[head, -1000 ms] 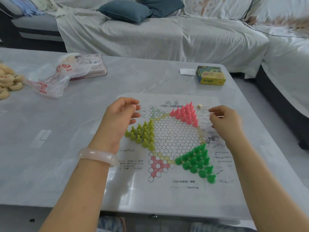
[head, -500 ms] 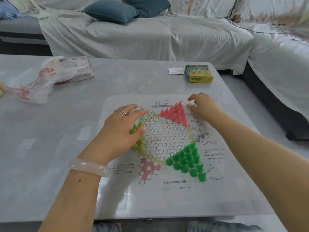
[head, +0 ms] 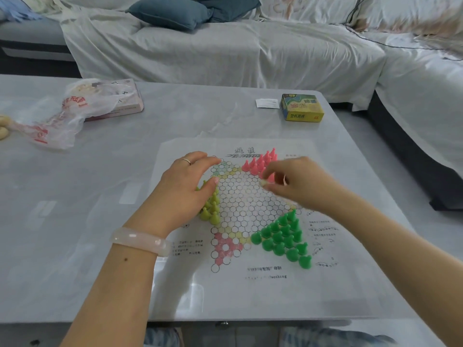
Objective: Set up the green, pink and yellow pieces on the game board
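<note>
A paper game board (head: 250,284) lies flat on the grey table. Yellow pieces (head: 211,212) form a triangle at its left, and my left hand (head: 184,187) rests over them with relaxed fingers, hiding most of them. Pink pieces (head: 258,161) stand in a triangle at the top. My right hand (head: 298,184) hovers just below and right of them, over the white hexagon field, pinching a small pale cube (head: 264,182) between thumb and fingertips. Green pieces (head: 283,236) stand in a triangle at the lower right, untouched.
A yellow-green box (head: 302,107) and a white slip (head: 267,103) lie at the table's far right. A crumpled plastic bag (head: 62,116) lies over a pink box (head: 127,103) at far left, beside pale round pieces (head: 3,126). A covered sofa (head: 225,53) stands behind.
My right hand went to the small cube beside the pink pieces, picked it up and drew back over the board's middle. My left hand came down onto the yellow pieces and stays there.
</note>
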{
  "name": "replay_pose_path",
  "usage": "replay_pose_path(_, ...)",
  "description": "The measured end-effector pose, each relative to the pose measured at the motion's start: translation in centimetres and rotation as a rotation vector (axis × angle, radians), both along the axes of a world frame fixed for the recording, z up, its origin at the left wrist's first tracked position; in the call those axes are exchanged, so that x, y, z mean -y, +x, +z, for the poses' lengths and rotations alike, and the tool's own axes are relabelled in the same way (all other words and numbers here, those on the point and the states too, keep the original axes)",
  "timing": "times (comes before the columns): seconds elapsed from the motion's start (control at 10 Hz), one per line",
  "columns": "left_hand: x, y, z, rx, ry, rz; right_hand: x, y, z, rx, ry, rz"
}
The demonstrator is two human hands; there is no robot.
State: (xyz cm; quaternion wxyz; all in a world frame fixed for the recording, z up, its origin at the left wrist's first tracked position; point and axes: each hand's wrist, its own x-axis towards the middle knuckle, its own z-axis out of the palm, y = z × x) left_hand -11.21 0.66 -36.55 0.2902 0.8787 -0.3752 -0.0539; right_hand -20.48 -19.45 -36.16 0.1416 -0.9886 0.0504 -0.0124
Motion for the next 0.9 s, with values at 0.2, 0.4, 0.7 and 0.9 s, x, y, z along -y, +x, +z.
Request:
replay_pose_path(0.2, 0.2, -0.3, 0.1, -0.026, -0.023, -0.021, -2.2, 0.7, -1.1, -0.091, -0.17, 0.08)
replay_pose_path(0.4, -0.1, 0.1, -0.1, -0.018, -0.036, -0.006, -2.6, 1.2, -2.1, -0.121, -0.184, 0.031)
replay_pose_path(0.7, -0.7, -0.8, 0.3, -0.108, -0.208, 0.033, -1.6, -2.2, 0.5, -0.059, 0.0, -0.065)
replay_pose_path(0.9, -6.7, -3.7, 6.0, -0.61, -0.941, 0.066, -0.9, -13.2, 10.6, 0.211, 0.371, -0.281)
